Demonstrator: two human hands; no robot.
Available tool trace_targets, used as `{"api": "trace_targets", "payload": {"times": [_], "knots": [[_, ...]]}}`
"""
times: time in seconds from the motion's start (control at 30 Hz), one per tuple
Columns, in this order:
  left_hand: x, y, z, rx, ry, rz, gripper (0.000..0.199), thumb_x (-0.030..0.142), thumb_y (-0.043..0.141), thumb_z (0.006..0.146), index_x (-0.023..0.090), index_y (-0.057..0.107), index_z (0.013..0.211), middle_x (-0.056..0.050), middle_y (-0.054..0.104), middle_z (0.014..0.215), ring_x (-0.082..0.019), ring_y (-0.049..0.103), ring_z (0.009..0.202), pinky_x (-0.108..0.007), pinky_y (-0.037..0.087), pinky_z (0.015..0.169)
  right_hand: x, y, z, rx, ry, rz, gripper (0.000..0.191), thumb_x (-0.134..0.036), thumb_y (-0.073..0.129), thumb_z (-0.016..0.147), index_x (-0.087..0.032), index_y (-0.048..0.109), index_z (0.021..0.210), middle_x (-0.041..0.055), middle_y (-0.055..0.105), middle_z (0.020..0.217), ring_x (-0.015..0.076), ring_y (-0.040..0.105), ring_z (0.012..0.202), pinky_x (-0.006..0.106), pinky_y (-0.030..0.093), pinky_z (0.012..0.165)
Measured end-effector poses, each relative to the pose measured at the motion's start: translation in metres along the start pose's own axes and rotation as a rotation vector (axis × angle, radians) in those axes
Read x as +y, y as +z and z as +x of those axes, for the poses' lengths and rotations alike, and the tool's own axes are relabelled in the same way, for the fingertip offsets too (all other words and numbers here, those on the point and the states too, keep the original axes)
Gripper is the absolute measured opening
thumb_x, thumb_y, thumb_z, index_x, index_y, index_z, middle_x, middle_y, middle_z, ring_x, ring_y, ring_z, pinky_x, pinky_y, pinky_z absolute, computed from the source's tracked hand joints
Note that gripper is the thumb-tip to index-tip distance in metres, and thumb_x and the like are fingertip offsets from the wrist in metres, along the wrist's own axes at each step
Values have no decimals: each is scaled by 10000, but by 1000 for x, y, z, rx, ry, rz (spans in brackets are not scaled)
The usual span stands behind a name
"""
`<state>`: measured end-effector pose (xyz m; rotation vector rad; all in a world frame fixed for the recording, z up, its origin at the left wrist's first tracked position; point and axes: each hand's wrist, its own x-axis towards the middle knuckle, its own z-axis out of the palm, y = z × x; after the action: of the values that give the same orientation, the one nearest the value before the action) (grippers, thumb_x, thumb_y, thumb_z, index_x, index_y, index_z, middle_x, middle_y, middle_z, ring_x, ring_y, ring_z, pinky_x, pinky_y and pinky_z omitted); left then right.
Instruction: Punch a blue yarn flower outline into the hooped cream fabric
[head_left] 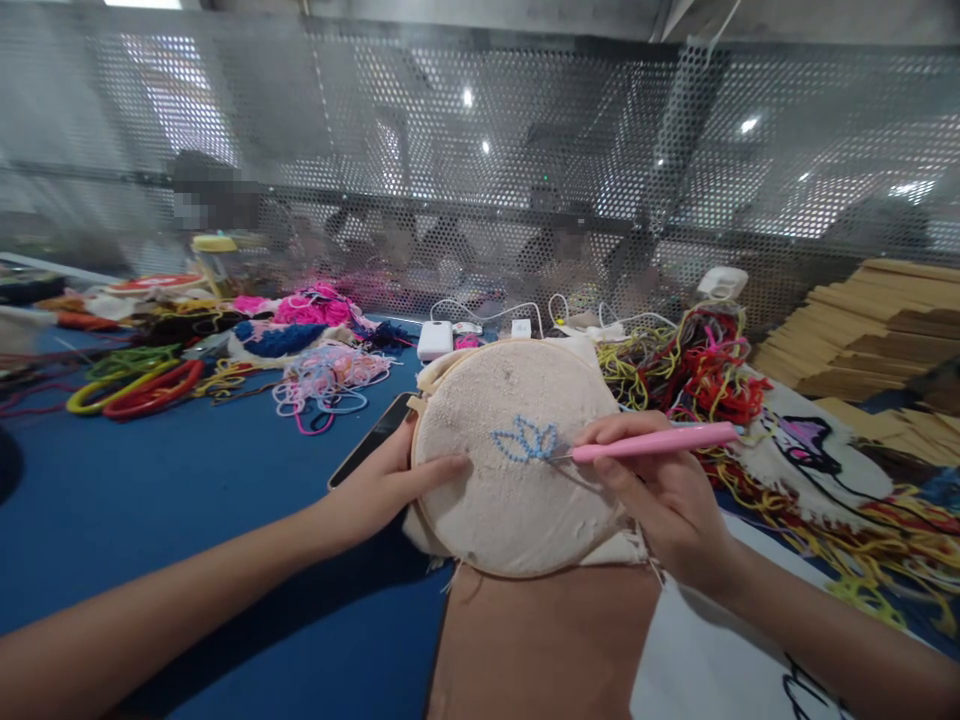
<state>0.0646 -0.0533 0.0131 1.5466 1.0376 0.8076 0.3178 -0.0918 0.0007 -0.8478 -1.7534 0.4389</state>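
A round embroidery hoop (480, 530) with cream cloth stretched in it is tilted up in front of me. Blue stitches (529, 440) form leaf or petal outlines near its middle. My left hand (394, 475) grips the hoop's left edge, thumb lying on the cloth. Between the fingers and thumb of my right hand (660, 490) is a pink punch needle pen (660, 441), its thin metal tip pointing left at the lower right end of the blue stitches. Whether the tip enters the cloth is too small to tell.
A dark phone (371, 440) lies behind my left hand. Coloured yarn (330, 375) is piled at the back left, more yarn (720, 370) at the right. Brown paper bags or sheets (862, 330) are stacked far right. White chargers (435, 341) and cables stand before a perforated metal screen (450, 180).
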Motion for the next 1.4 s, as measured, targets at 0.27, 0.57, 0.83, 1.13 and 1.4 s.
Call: {"api": "trace_targets", "payload": {"times": [0.27,0.57,0.83,1.13,1.4], "knots": [[1,0,-1,0,-3,9,518,392,636,754,225,487,1221,-62,608,1204,-285,534,1132,-345,496,892,0,2,-2,30,22,46,100,-190,495,883,-246,541,951,33,523,957,179,550,897,377,457,797],[2,0,0,-9,1,22,529,396,624,768,227,450,1239,-65,580,1249,-278,520,1152,-330,499,882,1,3,-2,38,34,33,96,-201,491,889,-256,533,956,31,522,959,172,549,887,360,463,764],[4,1,-1,-27,4,-6,519,390,629,761,219,460,1221,-67,596,1227,-287,533,1139,-353,504,887,0,4,-1,29,7,-58,127,-180,533,868,-253,546,970,25,555,962,170,567,913,349,476,806],[4,1,-4,-59,19,-61,542,357,631,770,237,431,1260,-68,563,1282,-275,524,1162,-321,521,864,0,5,0,-70,-126,-163,198,-119,526,865,-252,538,1012,32,595,954,171,585,925,345,493,820],[6,2,-8,-106,61,-59,560,338,613,792,253,402,1303,-68,545,1298,-278,514,1169,-346,508,883,1,8,-2,-130,-148,-295,232,-123,558,847,-253,571,1039,33,648,964,193,606,947,376,496,824]]}}
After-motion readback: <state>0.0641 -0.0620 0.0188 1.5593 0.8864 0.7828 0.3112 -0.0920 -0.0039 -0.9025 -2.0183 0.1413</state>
